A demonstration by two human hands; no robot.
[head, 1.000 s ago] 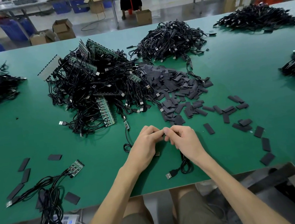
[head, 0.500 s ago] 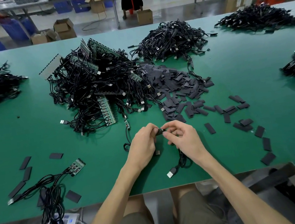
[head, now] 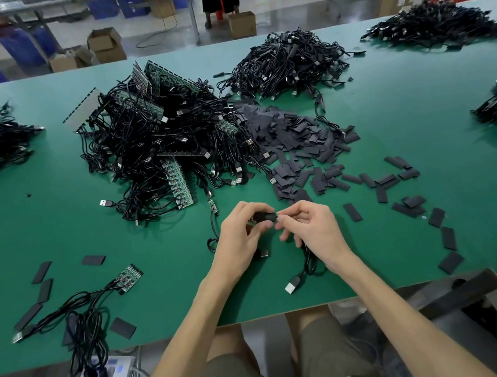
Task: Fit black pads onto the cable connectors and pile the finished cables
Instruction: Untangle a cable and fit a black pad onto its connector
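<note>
Black pad (head: 264,216) apparently pinched between left hand (head: 241,242) and right hand (head: 313,227).

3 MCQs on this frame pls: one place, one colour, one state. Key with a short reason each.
1. Where does the heap of loose black pads lie relative to the big cable tangle with circuit boards?
A. to its right
B. to its left
C. on the floor

2. What colour is the table top?
A. white
B. green
C. brown

3. What are the left hand and right hand doing?
A. lying flat, palms down
B. hanging at the person's sides
C. pinching one black pad between them

Key:
1 A, the pads spread out from the tangle's right edge.
2 B, green shows all round the piles.
3 C, the fingertips of both hands meet on the pad, just above the table.
</note>
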